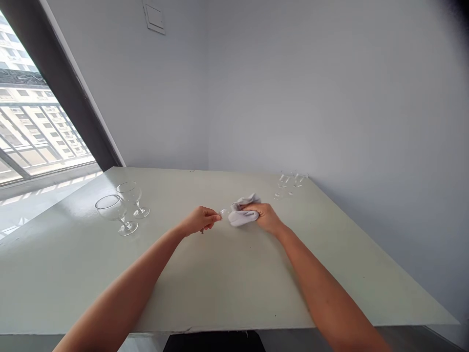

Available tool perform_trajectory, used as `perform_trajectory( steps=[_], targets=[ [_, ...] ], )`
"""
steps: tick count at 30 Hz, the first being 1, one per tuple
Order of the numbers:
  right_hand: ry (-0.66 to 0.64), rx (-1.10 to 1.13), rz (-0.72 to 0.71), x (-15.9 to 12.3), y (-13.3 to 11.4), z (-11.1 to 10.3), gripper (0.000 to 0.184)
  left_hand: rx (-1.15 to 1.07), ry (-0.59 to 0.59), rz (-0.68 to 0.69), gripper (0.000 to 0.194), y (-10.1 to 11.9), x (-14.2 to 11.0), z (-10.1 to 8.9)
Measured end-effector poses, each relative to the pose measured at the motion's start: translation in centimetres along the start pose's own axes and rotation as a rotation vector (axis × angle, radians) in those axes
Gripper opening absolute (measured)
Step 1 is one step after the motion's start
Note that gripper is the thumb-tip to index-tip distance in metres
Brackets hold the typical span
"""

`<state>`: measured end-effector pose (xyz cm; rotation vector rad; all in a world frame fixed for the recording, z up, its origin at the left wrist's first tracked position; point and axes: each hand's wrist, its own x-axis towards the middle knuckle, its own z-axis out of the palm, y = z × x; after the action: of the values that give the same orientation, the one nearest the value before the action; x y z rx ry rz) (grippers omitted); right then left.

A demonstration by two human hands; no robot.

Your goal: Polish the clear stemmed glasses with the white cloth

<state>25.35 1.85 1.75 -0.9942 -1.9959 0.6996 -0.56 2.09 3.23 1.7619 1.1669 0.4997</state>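
Note:
Pinched between the fingers of my left hand (201, 221) is a small clear glass (224, 213), held low over the middle of the table. My right hand (269, 217) is closed on a bunched white cloth (245, 218), which meets the right end of that glass and hides part of it. Whether the glass has a stem cannot be made out. To the left of my left hand, two larger stemmed glasses stand upright: a nearer goblet (112, 208) and a farther goblet (136, 195).
Several small clear glasses (284, 182) are grouped at the far right of the pale table (205, 288). Grey walls (311, 98) rise behind and to the right. A window (36, 112) is at the left, and a dark shape (214, 342) sits below the front edge.

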Motion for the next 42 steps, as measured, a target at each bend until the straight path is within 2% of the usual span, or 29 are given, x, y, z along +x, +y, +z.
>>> perform_trajectory(
  steps=[2, 4, 5, 7, 10, 13, 16, 18, 21, 23, 26, 28, 30, 35, 39, 42],
  targets=[
    [0.179, -0.109, -0.039, 0.0, 0.1, -0.6, 0.035, 0.088, 0.145, -0.038, 0.039, -0.4, 0.2, -0.2],
    [0.268, -0.271, -0.117, 0.0, -0.5, -0.5, 0.039, 0.22, 0.292, -0.049, 0.037, -0.7, 0.4, -0.1],
    [0.248, -0.357, -0.166, 0.0, -1.0, -0.1, 0.041, 0.3, 0.346, -0.033, 0.036, -0.9, 0.4, 0.0],
    [0.115, -0.5, -0.275, 0.0, -2.4, 1.3, 0.043, 0.498, 0.417, 0.054, 0.032, -1.1, 0.5, 0.7],
    [-0.078, -0.547, -0.361, -0.1, -4.1, 3.7, 0.047, 0.817, 0.445, 0.313, 0.031, -1.3, 0.5, 2.0],
    [-0.065, -0.371, -0.235, -0.1, -4.5, 4.4, 0.039, 0.97, 0.448, 0.554, 0.033, -1.4, 0.4, 3.1],
    [0.005, 0.038, 0.087, 0.2, -3.2, 3.3, 0.034, 0.988, 0.451, 0.703, 0.03, -1.4, 0.3, 3.7],
    [0.055, 0.418, 0.333, 0.4, -1.9, 2.6, 0.037, 0.962, 0.462, 0.73, 0.03, -1.2, 0.3, 4.0],
    [0.24, 0.933, 0.606, 0.7, -0.5, 2.8, 0.035, 0.831, 0.526, 0.638, 0.034, -1.1, 0.3, 4.4],
    [0.341, 1.152, 0.658, 0.9, -0.5, 3.6, 0.032, 0.715, 0.578, 0.547, 0.036, -1.2, 0.5, 4.7],
    [0.366, 1.315, 0.542, 1.0, -1.9, 5.3, 0.031, 0.51, 0.655, 0.4, 0.037, -1.4, 0.7, 5.3],
    [0.328, 1.323, 0.42, 0.8, -3.3, 6.3, 0.032, 0.34, 0.686, 0.319, 0.039, -1.4, 0.8, 5.7],
    [0.271, 1.232, 0.332, 0.4, -4.4, 7.3, 0.035, 0.181, 0.692, 0.305, 0.04, -1.1, 0.7, 6.2],
    [0.208, 0.86, 0.255, -0.8, -5.4, 9.0, 0.038, -0.103, 0.656, 0.322, 0.043, -0.1, 0.2, 7.8],
    [0.185, 0.836, 0.294, -0.7, -4.7, 9.0, 0.039, -0.137, 0.573, 0.333, 0.049, 0.4, -0.3, 8.2],
    [0.147, 0.908, 0.396, -0.3, -3.7, 7.8, 0.038, -0.221, 0.416, 0.359, 0.056, 0.7, -0.5, 7.2]
  ],
)
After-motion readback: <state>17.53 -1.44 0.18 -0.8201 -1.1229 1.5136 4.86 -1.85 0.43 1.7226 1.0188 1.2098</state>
